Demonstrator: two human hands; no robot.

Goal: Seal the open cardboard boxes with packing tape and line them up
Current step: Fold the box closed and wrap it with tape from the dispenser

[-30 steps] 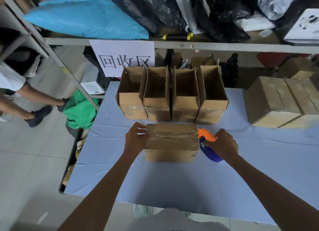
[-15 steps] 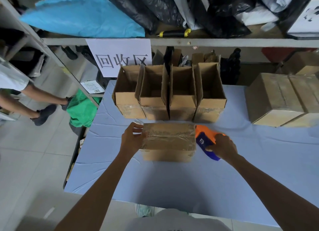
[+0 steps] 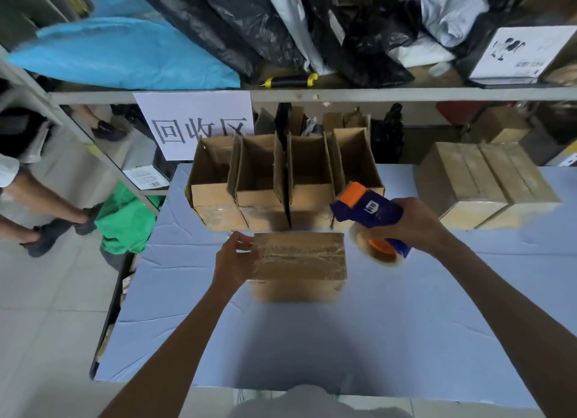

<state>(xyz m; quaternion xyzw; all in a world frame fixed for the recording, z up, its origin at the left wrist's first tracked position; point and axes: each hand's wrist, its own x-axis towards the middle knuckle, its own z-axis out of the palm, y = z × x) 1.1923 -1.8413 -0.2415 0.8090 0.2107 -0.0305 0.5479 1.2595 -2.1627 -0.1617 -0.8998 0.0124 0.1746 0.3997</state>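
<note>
Box in hand: a closed cardboard box (image 3: 299, 263) sits mid-counter, nearer the far edge, with glossy tape across its top seam (this one looks sealed).
Left hand: the left hand (image 3: 235, 261) grips the box's left end, thumb on top, fingers curled down the side.
Right hand: the right hand (image 3: 415, 222) is wrapped around a blue-and-orange tape dispenser (image 3: 370, 217), held in the air just right of the box, apart from it.
Done: two taped boxes (image 3: 487, 183) stand side by side at the counter's (image 3: 312, 339) far right edge.
Left: four open boxes (image 3: 281, 180) wait along the far edge, flaps up; the finished box likely goes beside the taped pair.
</note>
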